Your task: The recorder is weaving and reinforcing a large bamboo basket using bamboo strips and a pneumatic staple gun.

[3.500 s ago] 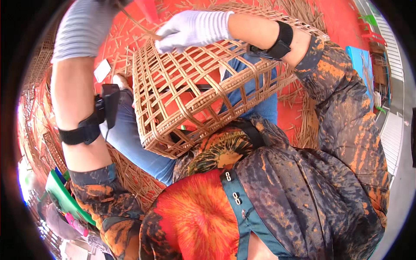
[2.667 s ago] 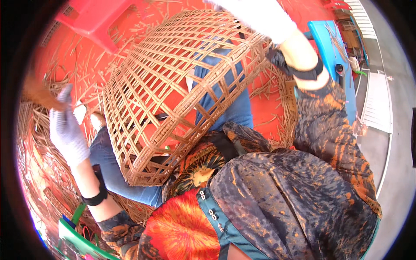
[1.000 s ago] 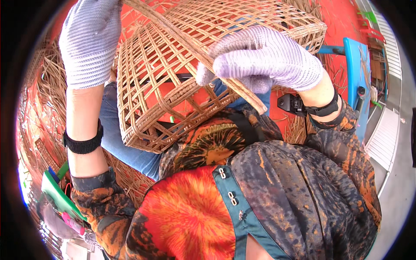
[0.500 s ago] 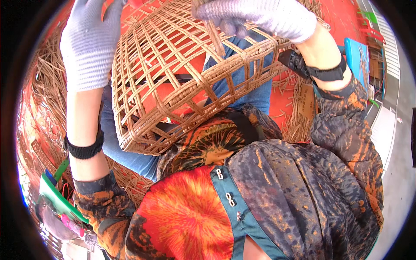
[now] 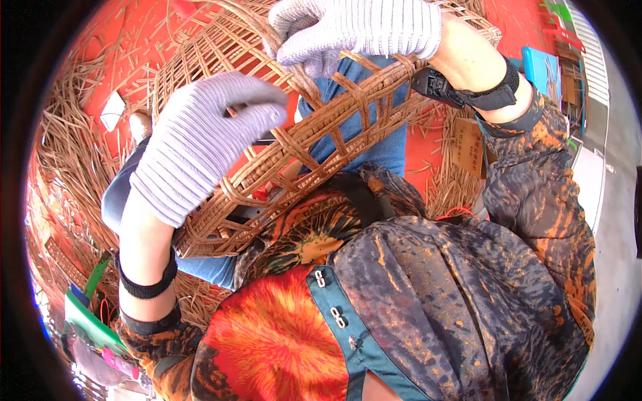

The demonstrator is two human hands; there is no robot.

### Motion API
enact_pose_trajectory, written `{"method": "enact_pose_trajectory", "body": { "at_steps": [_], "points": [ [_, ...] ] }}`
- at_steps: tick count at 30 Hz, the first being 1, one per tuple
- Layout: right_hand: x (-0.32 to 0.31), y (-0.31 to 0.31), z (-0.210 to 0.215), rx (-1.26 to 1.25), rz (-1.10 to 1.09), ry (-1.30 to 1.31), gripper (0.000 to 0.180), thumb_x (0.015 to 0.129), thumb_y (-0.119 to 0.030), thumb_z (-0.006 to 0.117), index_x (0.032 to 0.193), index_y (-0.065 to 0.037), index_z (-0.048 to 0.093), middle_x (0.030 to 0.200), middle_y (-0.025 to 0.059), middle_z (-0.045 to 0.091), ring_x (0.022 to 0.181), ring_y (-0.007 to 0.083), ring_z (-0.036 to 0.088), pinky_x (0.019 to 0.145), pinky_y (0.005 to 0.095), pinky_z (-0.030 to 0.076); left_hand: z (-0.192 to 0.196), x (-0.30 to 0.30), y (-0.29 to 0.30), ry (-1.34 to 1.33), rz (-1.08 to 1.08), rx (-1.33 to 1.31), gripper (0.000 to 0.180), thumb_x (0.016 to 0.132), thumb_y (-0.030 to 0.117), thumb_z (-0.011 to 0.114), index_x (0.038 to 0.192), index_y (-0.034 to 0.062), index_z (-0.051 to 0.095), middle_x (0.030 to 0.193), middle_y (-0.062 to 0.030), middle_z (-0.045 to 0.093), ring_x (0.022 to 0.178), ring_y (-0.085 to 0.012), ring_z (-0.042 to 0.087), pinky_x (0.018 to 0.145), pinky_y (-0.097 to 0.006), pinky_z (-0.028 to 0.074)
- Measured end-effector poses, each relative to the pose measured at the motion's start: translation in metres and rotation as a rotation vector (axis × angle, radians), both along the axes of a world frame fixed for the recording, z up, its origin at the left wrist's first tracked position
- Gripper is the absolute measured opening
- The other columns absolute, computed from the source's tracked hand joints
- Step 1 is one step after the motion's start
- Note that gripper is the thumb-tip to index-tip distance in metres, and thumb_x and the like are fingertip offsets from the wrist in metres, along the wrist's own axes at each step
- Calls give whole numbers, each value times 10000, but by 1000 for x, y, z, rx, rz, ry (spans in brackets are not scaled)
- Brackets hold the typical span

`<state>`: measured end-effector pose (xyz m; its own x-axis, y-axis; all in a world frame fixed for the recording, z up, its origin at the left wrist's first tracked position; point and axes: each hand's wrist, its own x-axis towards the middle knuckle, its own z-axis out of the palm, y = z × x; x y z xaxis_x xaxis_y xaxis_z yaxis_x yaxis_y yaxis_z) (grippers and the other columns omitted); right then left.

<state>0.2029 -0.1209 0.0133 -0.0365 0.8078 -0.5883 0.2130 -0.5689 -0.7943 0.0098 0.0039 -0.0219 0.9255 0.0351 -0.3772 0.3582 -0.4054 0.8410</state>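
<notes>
A brown woven wicker basket [image 5: 294,150] with an open lattice lies tilted across my lap, its braided rim toward me. My right hand [image 5: 361,30], in a pale knit glove, is closed at the upper part of the lattice, with a wicker strand [image 5: 251,23] pinched between thumb and fingers. Over the basket's left part is my left hand [image 5: 200,137], gloved alike. Its fingers curve toward the right with the thumb apart, and nothing shows between them. Whether it touches the lattice cannot be made out; it hides part of the weave.
Heaps of loose wicker strips [image 5: 73,160] cover the red floor [image 5: 144,50] at the left. More strips and a brown cardboard piece [image 5: 468,147] lie to the right. A green dustpan-like object [image 5: 93,321] is at lower left, a blue panel [image 5: 540,70] at upper right.
My left hand has come down and right from the far left, over the basket, its fingers now curled. My right hand has shifted slightly left. A long strand now arcs from it toward the upper left.
</notes>
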Motion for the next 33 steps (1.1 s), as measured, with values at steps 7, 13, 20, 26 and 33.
{"method": "enact_pose_trajectory", "body": {
  "at_steps": [7, 13, 20, 26, 33],
  "points": [
    [-1, -6, -7, 63, 8, -29, 151, 936, -159, 585, 924, -11, 610, 739, 56, 654, 686, 120, 646, 624, 257, 533, -14, -1, -15, -202, -25, 145, 195, 837, 194, 676, 980, 69, 724, 926, -133, 675, 843, -293, 674, 771, -354, 534],
    [-4, -15, -29, 75, 38, -219, 165, 929, -175, 601, 899, -13, 621, 745, 52, 660, 676, 120, 625, 621, 264, 514, -31, 11, -16, -378, -211, 377, 235, 850, 110, 594, 1068, 103, 682, 893, -158, 619, 837, -359, 644, 746, -433, 524],
    [-12, -13, -10, -76, -159, -145, 184, 952, -177, 584, 971, 5, 609, 808, 80, 685, 705, 126, 668, 604, 260, 552, -26, 15, -16, -291, -273, 424, 242, 815, 55, 622, 1054, 89, 625, 897, -160, 572, 852, -343, 623, 777, -408, 510],
    [-2, -21, -11, -23, -95, 77, 182, 954, -157, 574, 990, 17, 610, 825, 91, 689, 652, 131, 661, 592, 255, 552, -33, 9, -25, -360, -82, 274, 158, 793, 72, 666, 943, 91, 622, 881, -127, 599, 847, -346, 633, 755, -426, 513],
    [-11, -5, 3, -161, 1, -57, 199, 944, -138, 515, 977, 28, 619, 764, 85, 687, 627, 136, 665, 578, 251, 543, -26, 6, -22, -404, -106, 323, 194, 766, 17, 683, 950, 43, 628, 901, -122, 593, 833, -294, 639, 751, -346, 508]
  ]
}}
